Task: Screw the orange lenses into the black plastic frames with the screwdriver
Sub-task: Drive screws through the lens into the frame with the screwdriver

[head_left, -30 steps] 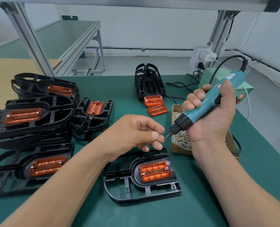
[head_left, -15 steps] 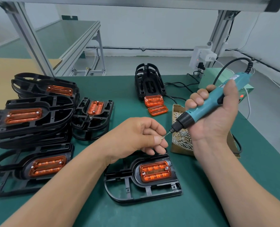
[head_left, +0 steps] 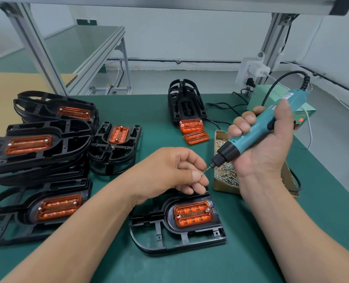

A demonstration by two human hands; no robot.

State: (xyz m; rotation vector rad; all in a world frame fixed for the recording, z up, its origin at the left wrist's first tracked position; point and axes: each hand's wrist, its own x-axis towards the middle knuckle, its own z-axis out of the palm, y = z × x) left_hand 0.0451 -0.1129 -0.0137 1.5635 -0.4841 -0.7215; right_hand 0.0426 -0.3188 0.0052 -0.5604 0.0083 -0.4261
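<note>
Gripping hand: right hand curled round the screwdriver, right of centre, bit slanting down-left.
Pinching hand: left hand, centre, nips what looks like a small screw at the bit's tip.
Frame: flat on the desk, lower centre, below both hands.
Lens: orange, seated in that frame.
Screw box: beside the right hand.
Stacks: left edge, frames with lenses.

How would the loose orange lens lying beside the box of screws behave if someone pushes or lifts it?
The loose orange lens lies flat and low, so it would probably slide rather than roll or tip. It looks like thin moulded plastic, likely light and stiff, perhaps scratch-prone.
</note>
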